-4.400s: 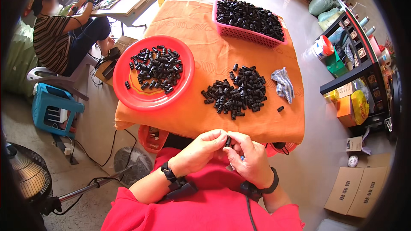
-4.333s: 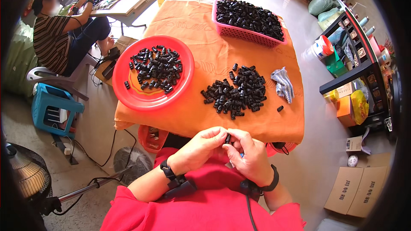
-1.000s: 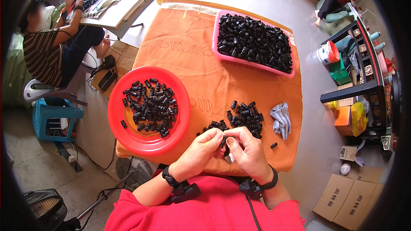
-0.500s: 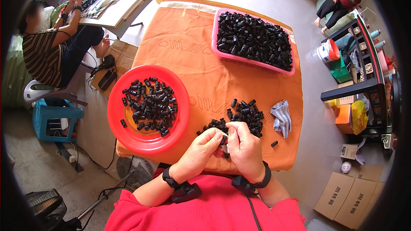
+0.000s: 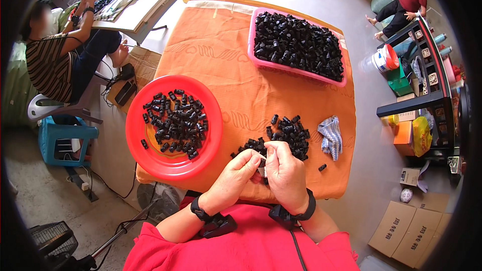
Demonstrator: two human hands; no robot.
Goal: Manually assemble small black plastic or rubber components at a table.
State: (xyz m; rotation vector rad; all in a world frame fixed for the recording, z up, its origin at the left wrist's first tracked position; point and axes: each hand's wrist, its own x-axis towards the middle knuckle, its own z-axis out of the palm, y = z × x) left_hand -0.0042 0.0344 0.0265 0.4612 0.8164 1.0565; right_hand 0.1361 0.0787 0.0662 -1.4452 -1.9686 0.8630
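My left hand (image 5: pixel 232 176) and my right hand (image 5: pixel 286 173) meet at the table's near edge, both closed in a pinch with their fingertips almost touching. A small black cord lock (image 5: pixel 262 163) shows partly between the left thumb and fingers. What the right fingertips grip is mostly hidden. Just beyond the hands lies a loose pile of black cord locks (image 5: pixel 291 138). A single one (image 5: pixel 322 167) sits apart to the right. More of them lie in a round red plate (image 5: pixel 213 115) on the left.
A pink basket (image 5: pixel 252 52) heaped with small black parts stands at the far side of the orange-covered table (image 5: pixel 201 35). A checked cloth (image 5: pixel 330 138) lies right. One person (image 5: pixel 55 62) works at another table; another (image 5: pixel 411 1) sits far right. A black shelf (image 5: pixel 414 104) stands right.
The cord lock at my left fingertips is less visible now, turned or drawn in between the fingers. The person far right has shifted posture. Piles and plate look unchanged.
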